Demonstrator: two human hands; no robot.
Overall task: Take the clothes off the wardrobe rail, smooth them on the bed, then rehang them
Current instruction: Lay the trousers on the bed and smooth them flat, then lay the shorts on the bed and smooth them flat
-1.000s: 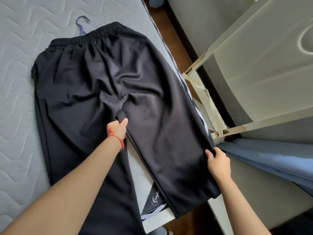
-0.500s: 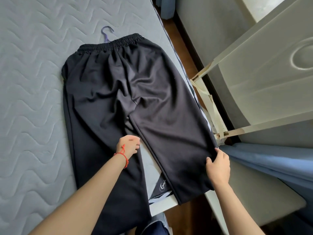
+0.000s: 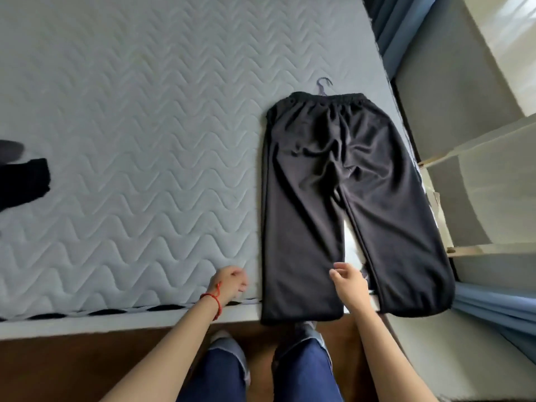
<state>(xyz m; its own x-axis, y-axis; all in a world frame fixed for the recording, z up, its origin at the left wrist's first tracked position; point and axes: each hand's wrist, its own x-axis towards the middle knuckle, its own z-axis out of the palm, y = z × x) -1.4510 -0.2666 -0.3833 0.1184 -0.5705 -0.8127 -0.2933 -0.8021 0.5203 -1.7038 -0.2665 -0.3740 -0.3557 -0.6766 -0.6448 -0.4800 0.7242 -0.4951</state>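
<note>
Fingers (image 3: 338, 268) of the right hand (image 3: 352, 285) loosely spread, gripping nothing, poised over the gap between the two legs of the black trousers (image 3: 307, 204) near the hems; touching the cloth or just above it, impossible to tell. Left hand (image 3: 229, 285) off to the side of the trousers, over bare mattress near the bed's edge, its fingers (image 3: 243, 283) curled in loosely around nothing, a red cord (image 3: 215, 300) at the wrist.

Trousers lying flat and lengthwise on the bed (image 3: 139, 134), close to its right side, waistband away from the body, hems draped just over the near edge. Hanger hook (image 3: 323, 86) poking out past the waistband, so apparently hung on the hanger already. Some soft creasing left around the seat and crotch, legs fairly smooth.

Judged as the tail end of the smoothing step. Next, probably: one more flat-palmed pass over the seat, or a reach up to the hook and a clean lift so as not to bunch the slippery-looking cloth, then a turn right toward the wardrobe.

Quilted grey mattress with a wave pattern, mostly bare; another dark garment (image 3: 24, 181) at its far left. Pale wardrobe door (image 3: 499, 192) standing open on the right, blue fabric (image 3: 493, 310) below it, brown wooden floor (image 3: 58, 361) underfoot.
</note>
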